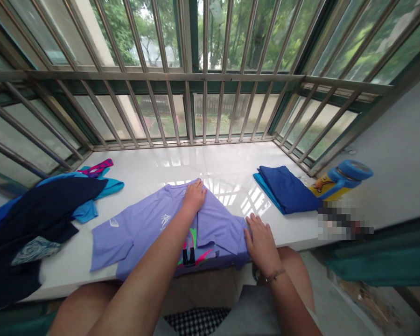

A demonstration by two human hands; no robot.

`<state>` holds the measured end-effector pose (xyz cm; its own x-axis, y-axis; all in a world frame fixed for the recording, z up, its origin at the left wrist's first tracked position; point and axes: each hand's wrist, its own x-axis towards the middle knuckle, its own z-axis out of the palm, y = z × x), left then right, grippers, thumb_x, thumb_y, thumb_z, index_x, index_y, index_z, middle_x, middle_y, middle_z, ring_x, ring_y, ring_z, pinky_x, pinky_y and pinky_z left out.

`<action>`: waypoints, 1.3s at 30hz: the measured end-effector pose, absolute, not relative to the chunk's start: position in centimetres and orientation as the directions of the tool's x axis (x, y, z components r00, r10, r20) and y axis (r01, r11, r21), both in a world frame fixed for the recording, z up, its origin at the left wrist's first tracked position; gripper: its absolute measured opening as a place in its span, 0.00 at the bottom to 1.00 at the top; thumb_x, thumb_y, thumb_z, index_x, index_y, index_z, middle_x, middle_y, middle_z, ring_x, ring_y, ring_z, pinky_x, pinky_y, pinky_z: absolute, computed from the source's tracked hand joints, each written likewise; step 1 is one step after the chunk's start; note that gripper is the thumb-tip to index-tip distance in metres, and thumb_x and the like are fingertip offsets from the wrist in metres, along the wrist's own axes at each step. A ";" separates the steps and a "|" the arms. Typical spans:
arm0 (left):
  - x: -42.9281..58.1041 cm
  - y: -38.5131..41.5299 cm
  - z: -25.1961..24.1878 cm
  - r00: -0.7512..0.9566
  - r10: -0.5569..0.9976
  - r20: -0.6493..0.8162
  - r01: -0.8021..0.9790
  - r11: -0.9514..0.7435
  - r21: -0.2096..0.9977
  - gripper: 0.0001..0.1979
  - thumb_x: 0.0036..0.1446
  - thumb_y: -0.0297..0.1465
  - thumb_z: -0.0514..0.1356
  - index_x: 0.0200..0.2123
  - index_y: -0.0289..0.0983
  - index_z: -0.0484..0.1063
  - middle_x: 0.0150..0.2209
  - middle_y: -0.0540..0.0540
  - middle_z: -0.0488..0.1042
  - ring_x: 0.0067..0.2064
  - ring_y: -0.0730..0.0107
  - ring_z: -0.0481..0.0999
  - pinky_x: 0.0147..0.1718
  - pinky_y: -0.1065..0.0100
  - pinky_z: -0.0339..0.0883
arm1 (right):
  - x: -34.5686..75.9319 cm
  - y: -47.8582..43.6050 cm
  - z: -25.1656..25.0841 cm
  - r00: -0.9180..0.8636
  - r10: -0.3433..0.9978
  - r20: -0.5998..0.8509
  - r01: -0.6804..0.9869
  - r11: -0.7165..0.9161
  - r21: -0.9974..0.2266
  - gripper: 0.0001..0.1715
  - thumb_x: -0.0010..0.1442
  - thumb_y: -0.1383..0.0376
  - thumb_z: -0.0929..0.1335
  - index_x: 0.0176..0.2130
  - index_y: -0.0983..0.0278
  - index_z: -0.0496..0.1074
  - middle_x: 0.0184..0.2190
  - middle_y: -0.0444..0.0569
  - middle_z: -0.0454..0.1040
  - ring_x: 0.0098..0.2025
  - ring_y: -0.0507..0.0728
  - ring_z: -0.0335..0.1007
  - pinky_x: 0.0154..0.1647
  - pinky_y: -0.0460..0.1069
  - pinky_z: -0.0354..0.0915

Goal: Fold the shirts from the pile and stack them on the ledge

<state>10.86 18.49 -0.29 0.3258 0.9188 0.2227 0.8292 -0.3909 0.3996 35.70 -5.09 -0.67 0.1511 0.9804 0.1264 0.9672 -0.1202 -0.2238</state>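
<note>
A lavender T-shirt (150, 214) lies on the white windowsill in front of me, its lower part hanging over the front edge. Its right side is folded inward over a printed design in green, pink and black. My left hand (195, 195) rests flat near the collar, at the top of the fold, fingers stretched out. At the shirt's right edge, my right hand (264, 242) lies with its fingers extended, touching the cloth and the sill. Neither hand grips anything. My left forearm covers part of the shirt's front.
On the left of the white sill (227, 163) lies a loose heap of dark navy clothes (56, 205) with blue and pink pieces. To the right sit folded blue garments (287, 189) beside a yellow and blue bottle (341, 179). Metal bars (203, 77) enclose the sill before the windows.
</note>
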 end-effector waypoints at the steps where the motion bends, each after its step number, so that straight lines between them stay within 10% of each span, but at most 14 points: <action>1: 10.9 18.4 -0.2 0.327 0.920 0.217 0.832 -0.389 0.395 0.24 0.74 0.34 0.54 0.68 0.33 0.71 0.73 0.31 0.68 0.72 0.47 0.69 0.75 0.43 0.54 | 35.7 -5.2 -0.7 0.148 0.980 0.134 0.969 -0.116 -0.218 0.33 0.77 0.59 0.56 0.71 0.64 0.70 0.76 0.59 0.62 0.78 0.67 0.56 0.77 0.68 0.53; 7: 10.9 18.1 0.3 0.326 0.929 0.176 0.855 -0.369 0.364 0.26 0.76 0.35 0.52 0.70 0.30 0.69 0.74 0.31 0.66 0.75 0.49 0.66 0.76 0.46 0.54 | 32.1 -4.8 0.3 0.044 0.960 0.275 0.985 0.004 -0.171 0.36 0.73 0.70 0.57 0.76 0.70 0.62 0.77 0.59 0.60 0.81 0.66 0.48 0.79 0.66 0.49; 15: 11.0 17.6 1.1 0.297 0.938 0.180 0.887 -0.341 0.313 0.28 0.75 0.36 0.52 0.71 0.29 0.69 0.78 0.31 0.56 0.76 0.47 0.62 0.76 0.48 0.54 | 24.8 -3.7 0.4 -0.026 0.990 0.136 0.977 0.054 -0.205 0.38 0.78 0.52 0.60 0.77 0.68 0.61 0.79 0.59 0.54 0.81 0.68 0.48 0.80 0.69 0.45; 32: 9.7 20.9 1.7 0.373 0.927 -0.032 0.857 -0.331 0.394 0.36 0.72 0.43 0.54 0.76 0.32 0.59 0.79 0.31 0.54 0.80 0.44 0.54 0.77 0.41 0.48 | 25.1 -3.6 0.2 -0.029 0.997 0.073 0.980 0.042 -0.193 0.41 0.78 0.50 0.59 0.79 0.65 0.56 0.81 0.54 0.47 0.83 0.65 0.41 0.81 0.68 0.38; 39: 0.6 15.9 1.1 0.289 0.935 0.206 0.868 -0.347 0.354 0.28 0.73 0.34 0.51 0.72 0.31 0.66 0.77 0.31 0.61 0.79 0.45 0.58 0.75 0.43 0.55 | 25.2 -3.4 0.2 -0.024 0.999 0.042 0.978 0.032 -0.204 0.42 0.78 0.49 0.57 0.79 0.66 0.55 0.81 0.53 0.47 0.83 0.66 0.41 0.81 0.68 0.37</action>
<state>0.62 15.89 1.10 0.2895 0.9348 0.2058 0.8684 -0.3469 0.3543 25.23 -3.39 0.22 -0.0240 0.9988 0.0418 0.9784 0.0321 -0.2043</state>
